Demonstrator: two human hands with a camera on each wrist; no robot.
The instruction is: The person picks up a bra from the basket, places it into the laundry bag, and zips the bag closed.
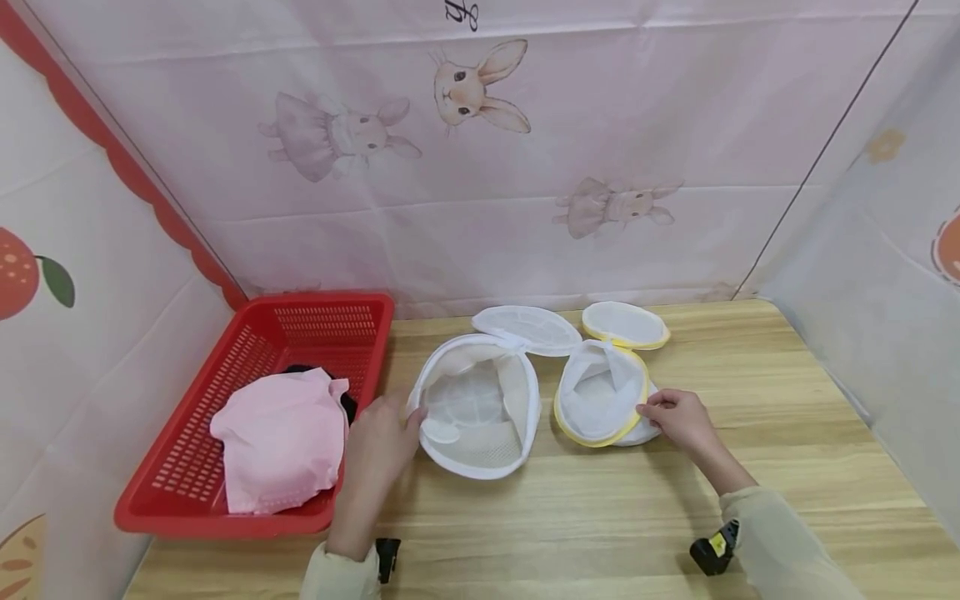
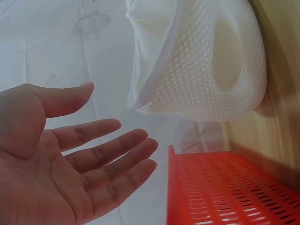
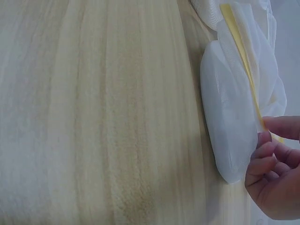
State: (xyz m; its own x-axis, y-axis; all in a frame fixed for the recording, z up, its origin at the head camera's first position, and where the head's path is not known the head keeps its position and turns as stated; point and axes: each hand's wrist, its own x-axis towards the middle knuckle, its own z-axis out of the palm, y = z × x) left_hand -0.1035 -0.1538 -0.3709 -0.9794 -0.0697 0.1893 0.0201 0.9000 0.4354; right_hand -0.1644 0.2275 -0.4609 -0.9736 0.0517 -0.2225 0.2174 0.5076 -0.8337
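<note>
A white mesh laundry bag (image 1: 472,396) stands on the table with its round mouth open and its lid (image 1: 528,327) folded back. My left hand (image 1: 381,437) is beside its left rim; in the left wrist view the fingers (image 2: 124,143) are extended, apart from the mesh. To the right is a smaller mesh laundry bag with yellow trim (image 1: 598,404), its lid (image 1: 624,322) also thrown back. My right hand (image 1: 681,417) pinches this bag's yellow-trimmed rim at the right side, thumb against curled fingers (image 3: 262,166).
At the left stands a red perforated plastic basket (image 1: 198,450). Inside it lies a pink, cup-shaped fabric garment (image 1: 285,437), with something black (image 1: 348,406) partly hidden beneath. A wood-grain table (image 1: 525,542) meets a printed pink wall sheet (image 1: 480,242) behind the bags.
</note>
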